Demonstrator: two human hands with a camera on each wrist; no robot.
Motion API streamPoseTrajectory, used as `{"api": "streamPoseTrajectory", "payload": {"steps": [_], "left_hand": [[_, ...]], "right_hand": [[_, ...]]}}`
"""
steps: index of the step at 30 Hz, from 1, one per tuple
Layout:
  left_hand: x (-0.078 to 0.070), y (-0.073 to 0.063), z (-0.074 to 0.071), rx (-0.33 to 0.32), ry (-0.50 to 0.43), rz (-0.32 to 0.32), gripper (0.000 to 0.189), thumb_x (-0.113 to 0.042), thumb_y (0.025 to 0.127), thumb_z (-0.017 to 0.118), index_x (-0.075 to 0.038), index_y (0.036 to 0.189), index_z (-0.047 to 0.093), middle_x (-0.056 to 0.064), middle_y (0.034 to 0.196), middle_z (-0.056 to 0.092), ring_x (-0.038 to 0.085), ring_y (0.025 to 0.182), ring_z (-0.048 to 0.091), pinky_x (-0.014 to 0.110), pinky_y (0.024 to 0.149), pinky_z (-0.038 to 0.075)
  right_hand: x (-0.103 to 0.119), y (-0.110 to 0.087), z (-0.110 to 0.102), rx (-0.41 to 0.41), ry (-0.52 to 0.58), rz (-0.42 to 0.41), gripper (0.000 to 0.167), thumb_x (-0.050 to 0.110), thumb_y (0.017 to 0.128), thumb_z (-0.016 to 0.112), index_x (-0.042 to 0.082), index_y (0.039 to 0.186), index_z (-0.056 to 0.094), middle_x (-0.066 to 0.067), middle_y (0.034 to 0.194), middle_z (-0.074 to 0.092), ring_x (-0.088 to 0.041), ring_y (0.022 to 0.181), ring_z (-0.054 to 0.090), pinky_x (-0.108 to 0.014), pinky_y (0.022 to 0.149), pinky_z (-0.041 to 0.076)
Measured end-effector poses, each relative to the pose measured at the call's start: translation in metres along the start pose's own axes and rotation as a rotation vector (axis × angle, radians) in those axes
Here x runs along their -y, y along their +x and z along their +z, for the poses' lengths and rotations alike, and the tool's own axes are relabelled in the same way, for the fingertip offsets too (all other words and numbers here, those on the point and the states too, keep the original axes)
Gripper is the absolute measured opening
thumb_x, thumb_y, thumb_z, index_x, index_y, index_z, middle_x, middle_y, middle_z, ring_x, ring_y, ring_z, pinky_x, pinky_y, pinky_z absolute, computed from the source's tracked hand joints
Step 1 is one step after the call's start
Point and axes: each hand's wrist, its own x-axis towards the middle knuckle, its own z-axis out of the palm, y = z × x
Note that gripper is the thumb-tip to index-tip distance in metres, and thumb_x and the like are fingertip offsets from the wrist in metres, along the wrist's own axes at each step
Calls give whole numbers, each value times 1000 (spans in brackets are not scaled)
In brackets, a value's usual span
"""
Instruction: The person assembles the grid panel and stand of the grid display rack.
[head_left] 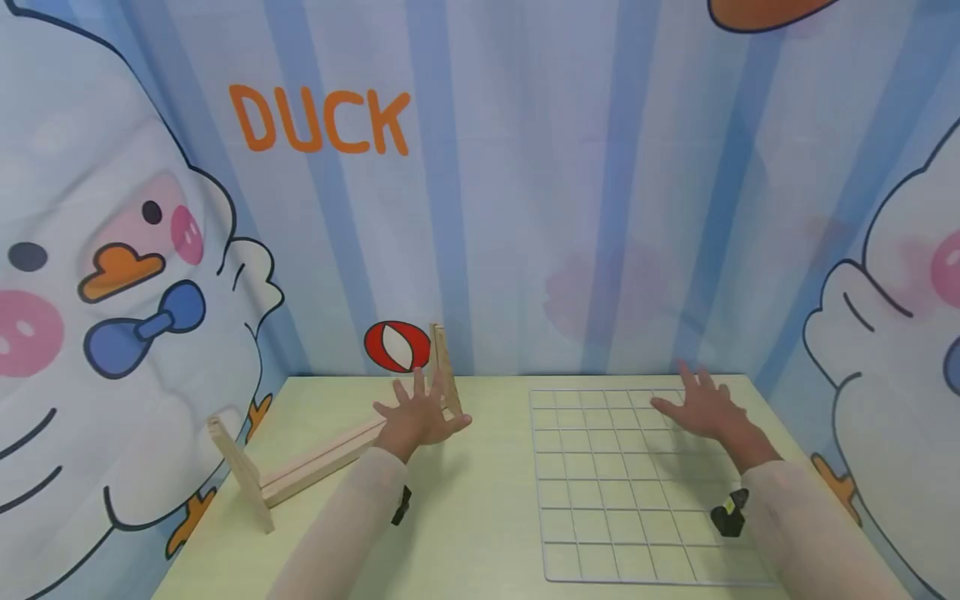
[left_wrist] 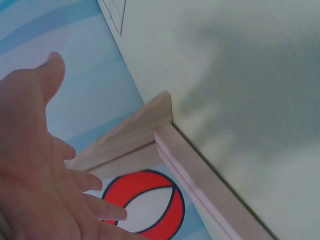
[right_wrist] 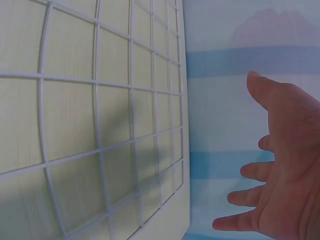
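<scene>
A wooden stand (head_left: pixel 330 459), made of a long rail between two upright end pieces, sits on the left of the table. My left hand (head_left: pixel 417 418) is spread above its far right end, holding nothing; the left wrist view shows the upright end piece (left_wrist: pixel 145 120) past the fingers. On the right of the table lies a white wire grid panel (head_left: pixel 600 492). My right hand (head_left: pixel 703 407) hovers over the far right part of the grid with fingers spread and nothing in them. In the right wrist view a gap separates the hand (right_wrist: pixel 285 175) from the grid wires (right_wrist: pixel 100 90).
The pale yellow table (head_left: pixel 480 533) shows between the stand and the grid. A striped blue curtain (head_left: pixel 517 208) printed with cartoon ducks stands behind and at both sides. The red and white ball (head_left: pixel 380 346) is part of its print.
</scene>
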Motion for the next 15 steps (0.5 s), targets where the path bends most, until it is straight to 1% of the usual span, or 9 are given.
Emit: {"api": "streamPoseTrajectory", "payload": {"steps": [3,5,7,10,12,15], "left_hand": [[-10,0,7,15,-52,-13,105,-70,90,58,-19,165,5,19,172,4,57,153,11,84,108,22],[-18,0,14,10,-86,0,104,-67,90,61,-16,165,10,19,171,11,55,151,21,78,109,31],[-27,0,22,11,-119,21,102,-64,91,63,-13,164,14,20,169,18,54,148,30,70,110,38],[-43,-1,36,10,-159,55,97,-61,91,64,-10,162,22,23,164,30,52,143,40,62,110,43],[-54,-4,45,26,-179,63,95,-59,92,64,-8,161,24,25,160,36,52,140,43,61,109,43],[-68,-7,59,41,-180,70,94,-58,91,65,-6,160,26,26,155,40,50,137,46,60,107,44]], "right_hand": [[-13,4,2,14,-7,-24,104,62,99,50,-13,157,7,-46,156,15,-65,142,20,-77,110,26],[-23,6,5,25,-13,-11,104,60,98,51,-17,154,11,-46,153,22,-63,140,27,-72,111,30],[-32,6,7,41,-19,19,104,60,98,52,-20,153,12,-48,151,23,-64,139,28,-72,111,31],[-42,4,10,67,-15,63,106,60,96,55,-21,151,13,-50,149,23,-66,137,27,-72,110,31],[-45,1,12,90,-8,94,106,58,96,56,-22,151,12,-50,149,21,-67,137,26,-73,111,30],[-48,-3,15,118,-10,131,105,56,96,57,-22,150,12,-51,149,22,-67,136,26,-73,110,31]]}}
